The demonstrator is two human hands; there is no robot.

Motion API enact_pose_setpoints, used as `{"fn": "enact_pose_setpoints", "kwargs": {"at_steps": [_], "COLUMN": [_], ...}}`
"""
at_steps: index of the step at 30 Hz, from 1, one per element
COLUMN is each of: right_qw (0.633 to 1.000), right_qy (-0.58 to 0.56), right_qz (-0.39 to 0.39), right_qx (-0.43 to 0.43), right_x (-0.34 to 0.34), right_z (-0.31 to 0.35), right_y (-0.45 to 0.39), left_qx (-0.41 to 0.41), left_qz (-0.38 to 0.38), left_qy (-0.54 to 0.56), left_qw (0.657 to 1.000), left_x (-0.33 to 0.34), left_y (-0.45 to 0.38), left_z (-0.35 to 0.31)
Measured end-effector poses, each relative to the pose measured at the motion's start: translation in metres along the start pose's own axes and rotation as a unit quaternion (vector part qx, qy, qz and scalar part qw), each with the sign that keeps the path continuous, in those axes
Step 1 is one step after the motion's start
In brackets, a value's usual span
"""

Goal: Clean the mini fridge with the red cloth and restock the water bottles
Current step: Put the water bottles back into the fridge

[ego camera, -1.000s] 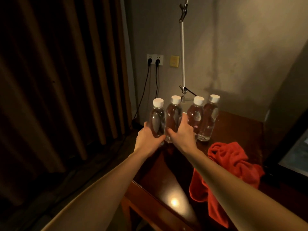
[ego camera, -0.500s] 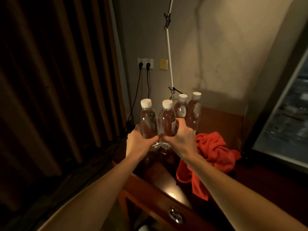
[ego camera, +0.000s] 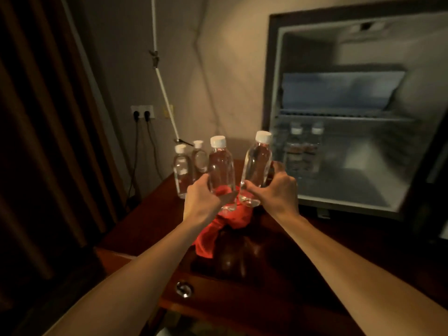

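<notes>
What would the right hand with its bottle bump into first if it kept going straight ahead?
Probably the two bottles already standing in the mini fridge: the right hand, gripping its water bottle, points toward the open mini fridge. Depth is unclear.

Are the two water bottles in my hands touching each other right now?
Apart. The head view shows a dark gap between the left-hand bottle and the right-hand bottle, which tilts away; it narrows toward their bases.

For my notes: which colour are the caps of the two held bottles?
White, on both held bottles; the head view shows it.
</notes>
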State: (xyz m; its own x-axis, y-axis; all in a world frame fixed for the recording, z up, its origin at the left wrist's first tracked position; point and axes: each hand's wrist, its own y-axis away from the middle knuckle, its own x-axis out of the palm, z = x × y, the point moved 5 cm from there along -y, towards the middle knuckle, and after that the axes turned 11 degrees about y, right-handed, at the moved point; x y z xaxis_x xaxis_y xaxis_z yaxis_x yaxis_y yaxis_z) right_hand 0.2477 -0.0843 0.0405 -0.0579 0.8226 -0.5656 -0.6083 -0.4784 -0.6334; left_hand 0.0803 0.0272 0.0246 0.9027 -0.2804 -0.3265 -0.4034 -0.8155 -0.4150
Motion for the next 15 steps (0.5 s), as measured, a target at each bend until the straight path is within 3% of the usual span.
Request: {"fn": "enact_pose_setpoints", "kwargs": {"at_steps": [7,15], "right_qw": [0.996,0.983], "right_qy": [0.08,0.063], "right_qz": [-0.005,-0.06], "right_qx": [0.045,0.164], "right_x": [-0.061,-0.079], "right_z": [-0.099,-0.216], "right_y": [-0.029,-0.066], "left_qx": [0.02,0.001], "left_qz": [0.078,0.165], "left_qy": [0.037,0.057], "left_qw": [0.996,0.985], "left_x": [0.123,0.256], "left_y": [-0.013,-0.038], "left_z": [-0.036,-0.056]}}
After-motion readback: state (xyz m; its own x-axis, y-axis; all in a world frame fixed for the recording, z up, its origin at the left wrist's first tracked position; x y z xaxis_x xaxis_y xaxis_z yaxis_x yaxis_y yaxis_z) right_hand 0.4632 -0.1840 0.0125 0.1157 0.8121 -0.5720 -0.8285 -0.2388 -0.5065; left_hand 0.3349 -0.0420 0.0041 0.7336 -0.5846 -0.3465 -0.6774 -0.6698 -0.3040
